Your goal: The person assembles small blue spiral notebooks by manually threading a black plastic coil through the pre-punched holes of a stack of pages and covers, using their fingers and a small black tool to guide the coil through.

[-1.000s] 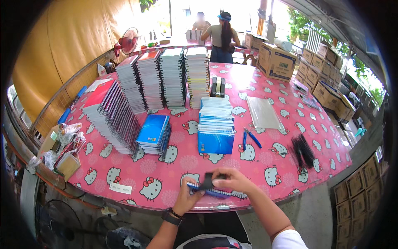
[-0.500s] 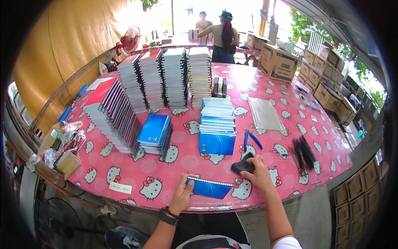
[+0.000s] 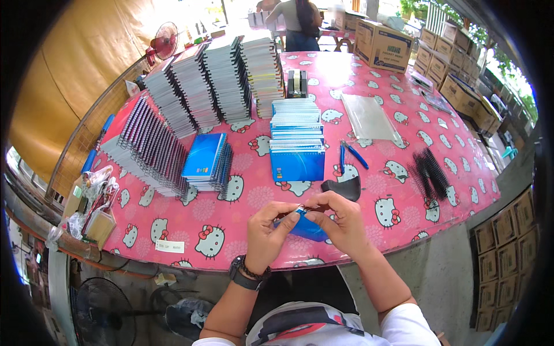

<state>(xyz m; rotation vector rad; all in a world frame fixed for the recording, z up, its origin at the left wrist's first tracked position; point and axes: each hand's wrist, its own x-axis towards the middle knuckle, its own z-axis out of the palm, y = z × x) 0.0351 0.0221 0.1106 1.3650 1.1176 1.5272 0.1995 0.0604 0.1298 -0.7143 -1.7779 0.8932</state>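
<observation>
A small blue-covered notebook (image 3: 310, 230) is held over the near edge of the table, tilted, its top edge pinched between my two hands. My left hand (image 3: 272, 228) has its thumb and fingers closed on the left end of that edge. My right hand (image 3: 340, 222) pinches the edge close beside the left fingertips. The fingers hide much of the notebook's binding. Just beyond my right hand lies a black curved piece (image 3: 346, 188), with blue-handled pliers (image 3: 353, 155) behind it. A row of blue notebooks (image 3: 297, 166) leans together farther off.
Tall stacks of spiral notebooks (image 3: 225, 81) and a short blue stack (image 3: 203, 158) fill the left. Black binding coils (image 3: 428, 176) and a clear plastic sheet (image 3: 372, 118) lie on the right. A tape dispenser (image 3: 297, 84), carton (image 3: 382, 46) and person (image 3: 300, 23) are farther back.
My right hand has let go of the black piece, left it on the table, and come left to the notebook. Both hands now pinch its top edge. The view has tipped downward.
</observation>
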